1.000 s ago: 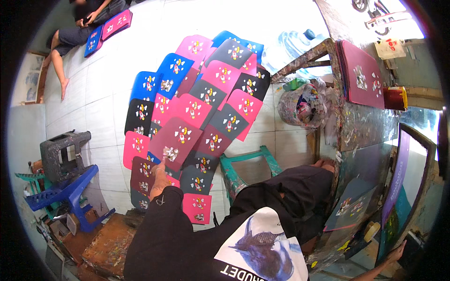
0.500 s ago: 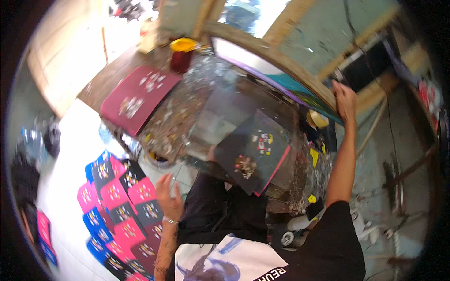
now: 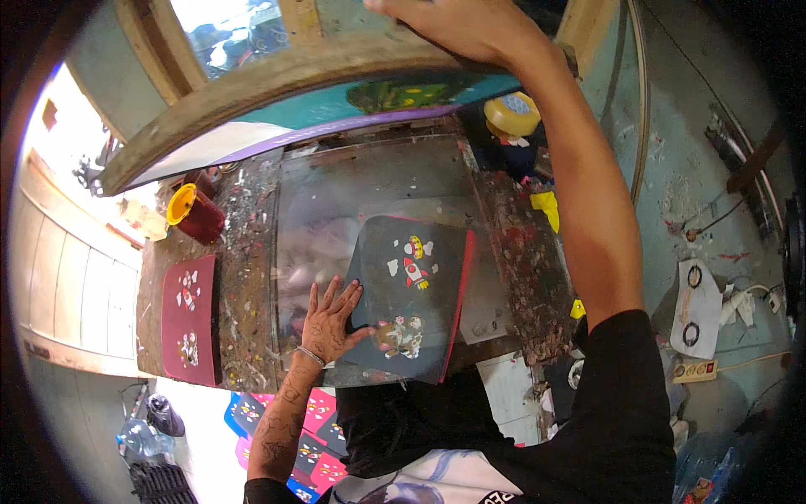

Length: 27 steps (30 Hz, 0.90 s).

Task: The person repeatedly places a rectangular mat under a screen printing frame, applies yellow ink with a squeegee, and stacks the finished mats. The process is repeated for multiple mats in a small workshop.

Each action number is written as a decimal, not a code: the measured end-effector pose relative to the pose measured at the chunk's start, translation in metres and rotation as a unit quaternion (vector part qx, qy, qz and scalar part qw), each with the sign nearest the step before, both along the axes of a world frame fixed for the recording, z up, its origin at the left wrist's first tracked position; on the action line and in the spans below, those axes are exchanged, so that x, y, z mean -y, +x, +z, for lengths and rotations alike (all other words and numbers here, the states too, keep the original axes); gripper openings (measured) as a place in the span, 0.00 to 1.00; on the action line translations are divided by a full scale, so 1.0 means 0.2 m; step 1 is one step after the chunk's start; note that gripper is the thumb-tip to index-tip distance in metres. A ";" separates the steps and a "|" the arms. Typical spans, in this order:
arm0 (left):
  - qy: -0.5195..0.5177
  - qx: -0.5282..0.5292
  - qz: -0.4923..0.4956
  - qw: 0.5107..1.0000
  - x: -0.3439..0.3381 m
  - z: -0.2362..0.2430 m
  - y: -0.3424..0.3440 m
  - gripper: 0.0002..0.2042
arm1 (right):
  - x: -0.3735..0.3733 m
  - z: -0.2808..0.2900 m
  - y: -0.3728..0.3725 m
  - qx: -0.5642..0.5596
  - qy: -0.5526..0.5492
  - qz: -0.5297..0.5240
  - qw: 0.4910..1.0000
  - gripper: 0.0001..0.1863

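Note:
A dark grey panel printed with a rocket and an animal figure lies on the glassy work surface in front of me, with a red edge on its right side. My left hand rests flat with fingers spread at the panel's left edge. Above the panel, a tilted wooden screen-printing frame stands raised, its mesh side coloured white, teal and green with a purple border. My right hand grips the frame's upper bar, its fingers partly cut off by the picture's top.
A maroon printed panel lies at the table's left, near a dark red tub with a yellow rim. A roll of yellowish tape sits at the far right. Several printed panels cover the floor below. A power strip is at right.
My left hand has come up from beside the table onto the grey panel, which now lies straighter. My view has turned toward the frame; my right hand still holds it.

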<state>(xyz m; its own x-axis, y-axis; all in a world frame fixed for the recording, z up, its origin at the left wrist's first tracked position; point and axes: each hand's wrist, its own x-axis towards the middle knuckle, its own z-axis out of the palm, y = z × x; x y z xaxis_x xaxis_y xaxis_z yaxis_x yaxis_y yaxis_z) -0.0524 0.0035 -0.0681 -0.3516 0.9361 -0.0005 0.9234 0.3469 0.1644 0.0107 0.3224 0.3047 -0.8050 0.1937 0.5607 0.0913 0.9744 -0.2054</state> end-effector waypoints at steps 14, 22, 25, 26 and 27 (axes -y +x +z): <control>0.058 0.072 0.012 0.996 -0.01 -0.03 0.01 0.47 | 0.04 0.05 0.00 0.019 -0.047 -0.009 0.999 0.34; 0.092 0.063 0.025 0.994 0.00 -0.06 0.03 0.48 | 0.03 0.04 -0.03 0.009 -0.033 -0.027 0.999 0.33; 0.080 0.068 0.033 0.994 0.02 -0.06 0.03 0.48 | 0.05 0.02 -0.06 0.014 -0.047 -0.038 0.998 0.33; 0.079 0.072 0.030 0.994 0.01 -0.06 0.03 0.48 | 0.03 0.02 -0.04 0.000 -0.041 -0.016 0.999 0.33; 0.079 0.071 0.030 0.994 0.00 -0.06 0.03 0.48 | 0.03 0.02 -0.02 -0.014 -0.034 0.006 0.999 0.32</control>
